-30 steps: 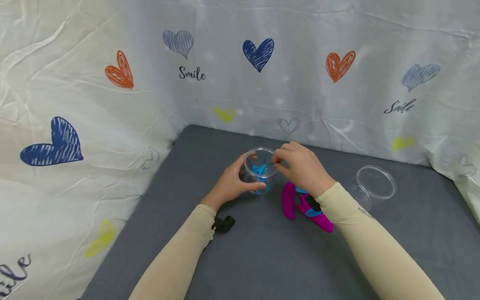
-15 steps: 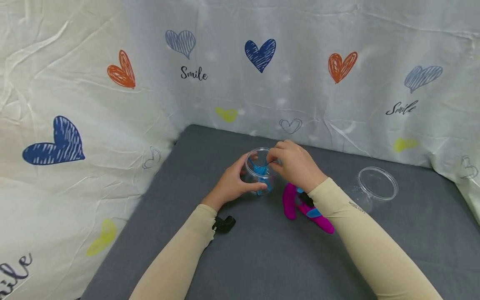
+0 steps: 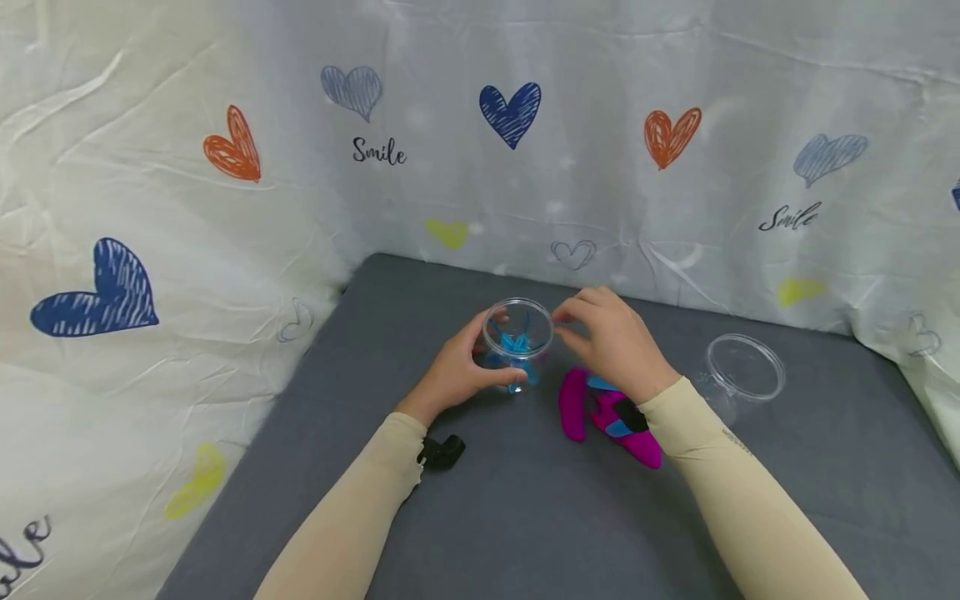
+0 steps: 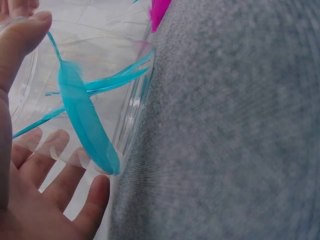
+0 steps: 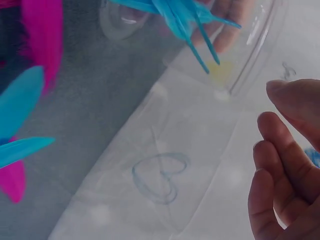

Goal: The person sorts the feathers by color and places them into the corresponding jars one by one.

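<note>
Plainly, the held jar (image 3: 517, 356) contains blue feathers (image 4: 82, 112).

The left hand (image 3: 456, 372) curves, thumb spread from its fingers. The right hand (image 3: 617, 343) bends its fingers loosely

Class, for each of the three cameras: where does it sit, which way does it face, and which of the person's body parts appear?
Head: on the head, facing forward and down at the grey table; left hand, right hand and sleeves show.
Left wrist: on the left wrist, facing the clear jar side-on; left hand close up, plus other fingertips at a corner.
Right wrist: on the right wrist, facing jar and backdrop; right hand, plus left fingers beyond the jar.
Both wrist views share the jar's blue feathers.
</note>
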Demonstrator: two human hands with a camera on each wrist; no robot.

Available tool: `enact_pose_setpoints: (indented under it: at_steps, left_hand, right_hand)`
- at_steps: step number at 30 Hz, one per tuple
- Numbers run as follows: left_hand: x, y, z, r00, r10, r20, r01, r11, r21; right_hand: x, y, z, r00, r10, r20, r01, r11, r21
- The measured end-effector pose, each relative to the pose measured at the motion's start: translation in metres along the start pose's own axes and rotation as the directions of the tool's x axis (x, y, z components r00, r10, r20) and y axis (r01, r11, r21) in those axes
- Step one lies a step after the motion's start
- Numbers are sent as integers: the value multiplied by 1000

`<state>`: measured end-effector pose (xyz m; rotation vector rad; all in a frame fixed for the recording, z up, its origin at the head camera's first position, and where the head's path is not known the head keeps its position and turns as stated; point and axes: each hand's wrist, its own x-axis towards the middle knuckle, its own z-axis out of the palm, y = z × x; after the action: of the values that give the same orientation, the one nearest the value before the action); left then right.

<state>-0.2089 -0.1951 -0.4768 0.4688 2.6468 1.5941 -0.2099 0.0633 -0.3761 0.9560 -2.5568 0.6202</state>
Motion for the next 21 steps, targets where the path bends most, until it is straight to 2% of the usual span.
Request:
enact_pose_setpoints:
  at_steps: [8, 16, 21]
  left_hand:
    - [3, -1, 2, 1000, 2, 7, -2, 1000, -2]
    - [3, 2, 1, 1000, -6, 6, 6, 1000, 4]
    - [2, 2, 2, 1000, -5, 9, 5, 1000, -2]
  right_hand:
    - [-48, 16, -11, 992, 117, -56, -116, 993, 19]
    - [-103, 39, -11, 967, 255, -13, -255, 967, 15]
    - [-131, 51, -11, 950, 312, 2, -312, 950, -2]
